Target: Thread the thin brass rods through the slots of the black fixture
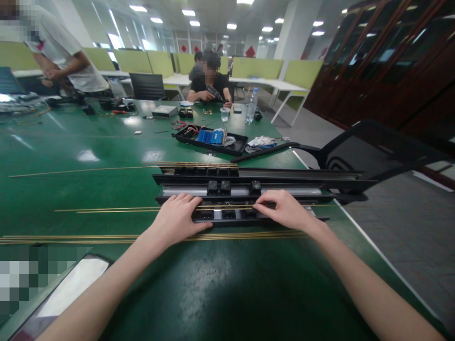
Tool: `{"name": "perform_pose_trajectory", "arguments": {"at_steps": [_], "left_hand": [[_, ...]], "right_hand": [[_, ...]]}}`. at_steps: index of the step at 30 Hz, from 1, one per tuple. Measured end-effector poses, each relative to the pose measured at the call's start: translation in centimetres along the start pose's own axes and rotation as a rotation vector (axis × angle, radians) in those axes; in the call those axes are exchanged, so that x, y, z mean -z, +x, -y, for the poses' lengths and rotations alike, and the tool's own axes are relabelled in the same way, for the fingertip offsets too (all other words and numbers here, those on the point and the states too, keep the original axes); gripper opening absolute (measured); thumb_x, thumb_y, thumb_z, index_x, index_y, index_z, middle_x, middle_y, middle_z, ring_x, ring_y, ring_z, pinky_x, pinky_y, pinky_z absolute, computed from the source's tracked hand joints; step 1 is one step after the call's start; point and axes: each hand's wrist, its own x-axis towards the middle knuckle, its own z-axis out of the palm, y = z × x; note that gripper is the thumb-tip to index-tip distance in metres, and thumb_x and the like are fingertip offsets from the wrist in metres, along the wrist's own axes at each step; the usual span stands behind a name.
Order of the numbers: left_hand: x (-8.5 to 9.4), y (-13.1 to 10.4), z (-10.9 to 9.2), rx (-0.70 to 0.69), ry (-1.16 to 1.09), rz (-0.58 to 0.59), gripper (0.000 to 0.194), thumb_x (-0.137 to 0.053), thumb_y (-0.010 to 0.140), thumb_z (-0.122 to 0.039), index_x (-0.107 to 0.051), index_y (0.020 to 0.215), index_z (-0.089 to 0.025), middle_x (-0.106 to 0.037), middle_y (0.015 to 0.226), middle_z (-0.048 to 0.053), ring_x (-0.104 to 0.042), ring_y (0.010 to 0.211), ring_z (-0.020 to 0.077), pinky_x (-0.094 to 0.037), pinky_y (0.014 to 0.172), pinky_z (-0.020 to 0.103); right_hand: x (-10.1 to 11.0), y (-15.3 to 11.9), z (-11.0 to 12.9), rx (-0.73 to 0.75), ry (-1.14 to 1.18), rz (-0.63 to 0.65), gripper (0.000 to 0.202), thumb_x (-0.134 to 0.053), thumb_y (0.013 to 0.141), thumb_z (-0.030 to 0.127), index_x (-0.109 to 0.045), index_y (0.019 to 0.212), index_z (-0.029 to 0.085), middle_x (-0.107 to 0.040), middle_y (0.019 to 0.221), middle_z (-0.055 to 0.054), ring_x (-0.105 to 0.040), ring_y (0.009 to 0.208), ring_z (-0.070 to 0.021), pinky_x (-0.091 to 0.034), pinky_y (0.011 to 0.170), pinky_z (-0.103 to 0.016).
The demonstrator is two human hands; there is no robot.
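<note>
Long black rails lie side by side across the green table, with small black blocks (225,188) set in the middle one. Over the nearest rail (234,221) run thin brass rods (117,210) that stick out far to the left. My left hand (179,215) rests on the left part of this rail, thumb and fingers apart. At the rods' right part, my right hand (280,207) pinches a rod between thumb and fingertips. More brass rods (88,239) lie on the table in front of the rails, passing beneath my left wrist.
Behind the rails sits a black tray (231,148) with blue parts, beside white gloves (261,143). A bottle (251,106) and cup (224,114) stand farther back. A black chair (377,147) is at the right. One person sits opposite with a tool; another stands at the left.
</note>
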Motion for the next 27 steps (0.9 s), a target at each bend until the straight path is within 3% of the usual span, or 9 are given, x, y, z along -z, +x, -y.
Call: {"name": "perform_pose_trajectory", "arguments": {"at_steps": [27], "left_hand": [[-0.29,-0.29,-0.07,-0.028,-0.012,-0.052,0.066,-0.058,0.078,-0.070,-0.068,0.116,-0.017,-0.069,0.111,0.014,-0.055,0.108,0.0322,-0.048,0.089,0.044]], "right_hand": [[-0.29,-0.15,-0.51,-0.003,0.031,0.028,0.027,-0.057,0.093,0.040,-0.076,0.086,0.022,-0.076,0.080,-0.003,-0.067,0.072,-0.0191,-0.043,0.067,-0.029]]}}
